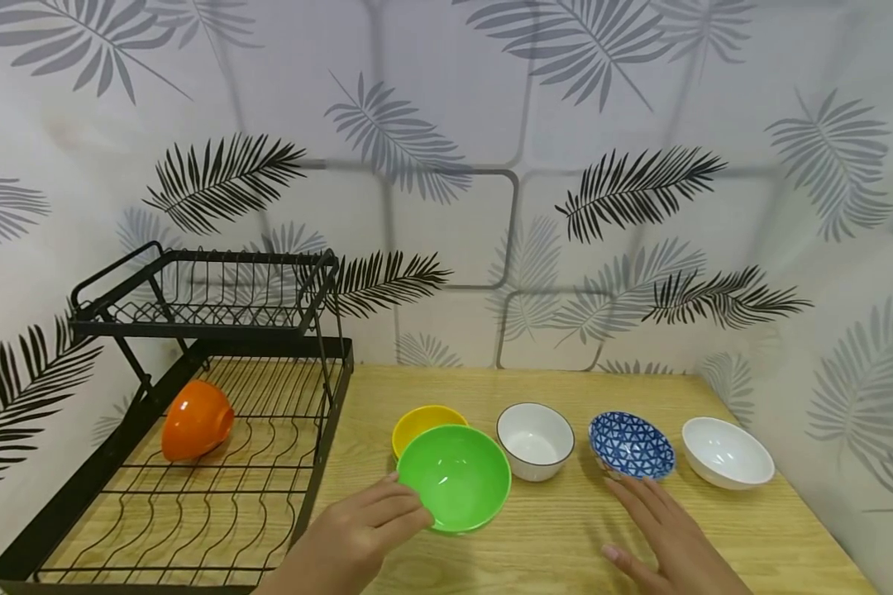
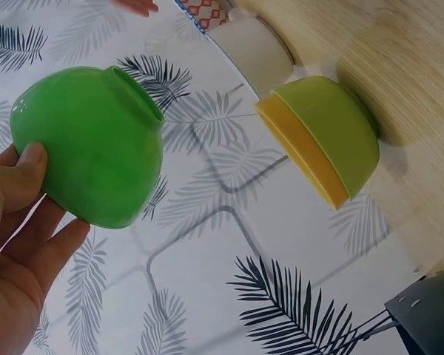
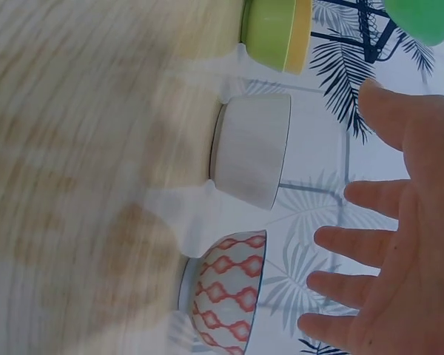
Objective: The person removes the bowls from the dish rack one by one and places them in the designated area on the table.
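Note:
My left hand (image 1: 360, 529) pinches the rim of a bright green bowl (image 1: 456, 479), thumb on one side and fingers on the other. The left wrist view shows the green bowl (image 2: 89, 148) raised above the table. Behind it a yellow bowl (image 1: 426, 420) sits nested in a lime-green bowl (image 2: 333, 126). My right hand (image 1: 670, 529) holds nothing, its fingers spread. In the head view its fingertips overlap the near edge of a blue-patterned bowl (image 1: 628, 445), whose outside (image 3: 233, 292) has red shapes. A white bowl with a dark rim (image 1: 536, 442) stands between the hands.
At the left stands a black two-tier dish rack (image 1: 320, 479). An orange bowl (image 1: 197, 421) leans on its side in the lower tier. A plain white bowl (image 1: 725, 453) sits at the right on the wooden table (image 1: 536, 554). A leaf-patterned wall covering (image 1: 454, 231) rises behind.

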Available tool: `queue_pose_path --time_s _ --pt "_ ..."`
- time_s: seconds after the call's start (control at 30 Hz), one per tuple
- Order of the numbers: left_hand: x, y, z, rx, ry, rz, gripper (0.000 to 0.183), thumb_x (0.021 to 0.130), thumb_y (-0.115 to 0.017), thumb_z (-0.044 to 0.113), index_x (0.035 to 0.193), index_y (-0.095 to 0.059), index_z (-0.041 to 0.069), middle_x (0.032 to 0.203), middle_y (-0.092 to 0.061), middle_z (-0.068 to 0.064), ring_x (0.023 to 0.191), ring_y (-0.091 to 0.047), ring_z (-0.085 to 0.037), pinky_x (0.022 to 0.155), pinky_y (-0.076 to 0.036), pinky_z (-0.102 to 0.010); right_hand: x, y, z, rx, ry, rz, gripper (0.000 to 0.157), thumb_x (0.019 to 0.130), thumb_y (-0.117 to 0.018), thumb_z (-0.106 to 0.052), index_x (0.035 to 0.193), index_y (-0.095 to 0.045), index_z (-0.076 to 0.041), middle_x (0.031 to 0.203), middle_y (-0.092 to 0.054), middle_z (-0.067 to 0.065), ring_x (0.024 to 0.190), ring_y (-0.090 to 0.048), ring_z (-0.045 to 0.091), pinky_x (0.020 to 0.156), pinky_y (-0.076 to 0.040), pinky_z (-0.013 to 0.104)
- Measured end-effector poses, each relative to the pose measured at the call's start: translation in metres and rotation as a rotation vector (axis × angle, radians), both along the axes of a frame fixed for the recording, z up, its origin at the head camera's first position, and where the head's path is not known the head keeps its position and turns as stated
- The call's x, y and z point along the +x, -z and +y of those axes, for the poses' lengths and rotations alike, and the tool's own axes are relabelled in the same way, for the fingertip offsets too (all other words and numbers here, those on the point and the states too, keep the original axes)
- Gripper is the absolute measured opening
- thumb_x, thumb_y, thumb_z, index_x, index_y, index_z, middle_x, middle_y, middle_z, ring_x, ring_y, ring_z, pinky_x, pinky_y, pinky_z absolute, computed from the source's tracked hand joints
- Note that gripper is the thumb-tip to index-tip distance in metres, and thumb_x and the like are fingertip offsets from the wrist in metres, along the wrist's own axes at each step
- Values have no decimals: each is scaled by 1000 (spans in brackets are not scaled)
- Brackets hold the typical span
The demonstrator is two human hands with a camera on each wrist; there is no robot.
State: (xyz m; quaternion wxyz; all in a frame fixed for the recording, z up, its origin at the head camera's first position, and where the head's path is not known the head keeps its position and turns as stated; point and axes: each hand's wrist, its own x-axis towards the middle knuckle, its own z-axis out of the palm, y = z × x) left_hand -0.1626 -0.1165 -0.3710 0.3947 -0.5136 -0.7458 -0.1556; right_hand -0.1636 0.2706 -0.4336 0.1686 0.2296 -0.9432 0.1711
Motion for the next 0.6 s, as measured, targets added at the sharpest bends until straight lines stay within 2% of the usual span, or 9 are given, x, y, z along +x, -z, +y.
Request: queue_pose_path --time_s 0.1,0.13,0.17,0.2,0.27,0.33,0.4,0.53,0.6 --pt "1 1 4 -31 -16 21 16 83 -61 9 96 -71 10 98 -70 1 93 -66 -12 92 -52 -32 1 -2 -3 12 -6 35 74 85 -72 -35 148 -36 -20 149 -39 5 134 -34 38 117 -21 39" --pt "1 1 5 -38 -17 28 15 86 -59 12 96 -71 11 98 -70 2 93 -66 -11 92 -53 -32 1 -2 -3 11 -9 35 75 85 -72 -34 149 -35 -21 149 -38 4 135 -33 37 118 -15 32" --pt "1 2 6 -42 -15 31 15 88 -58 14 95 -71 11 98 -70 1 93 -66 -11 91 -53 -32 1 -3 -4 12 -10 39 75 85 -72 -34 149 -34 -22 149 -38 4 135 -33 36 118 -15 32" --pt "1 2 7 -44 -12 39 15 88 -58 14 95 -71 11 98 -71 1 93 -66 -11 91 -53 -32 1 -3 -5 13 -10 36 75 85 -72 -35 149 -34 -23 149 -38 4 136 -32 35 118 -13 31" --pt "1 3 9 -49 -5 53 15 89 -58 15 96 -71 11 98 -71 1 93 -66 -11 91 -53 -32 2 -5 -6 11 -16 34 76 85 -72 -35 149 -33 -23 150 -38 4 136 -31 35 113 -2 16" --pt "1 3 11 -54 0 56 16 88 -58 12 96 -71 11 98 -71 1 93 -66 -10 91 -53 -31 2 -7 -8 14 -20 31 76 85 -72 -35 149 -32 -23 150 -37 4 137 -31 35 107 4 7" --pt "1 3 14 -62 4 57 17 91 -55 13 97 -71 12 98 -71 2 93 -66 -10 92 -52 -30 2 -10 -9 22 -25 33 77 85 -72 -36 150 -32 -25 150 -37 3 138 -31 32 105 4 4" --pt "1 3 19 -71 18 40 29 101 -47 27 97 -71 12 99 -71 2 93 -65 -9 93 -52 -31 2 -17 -11 43 -67 69 80 84 -74 -36 150 -31 -23 152 -35 0 139 -30 21 107 -1 4" --pt "2 3 21 -71 24 23 31 100 -47 32 97 -71 12 99 -71 3 94 -65 -9 93 -52 -31 2 -21 -13 46 -107 94 81 84 -74 -34 151 -30 -21 152 -34 0 140 -27 16 108 -4 4"
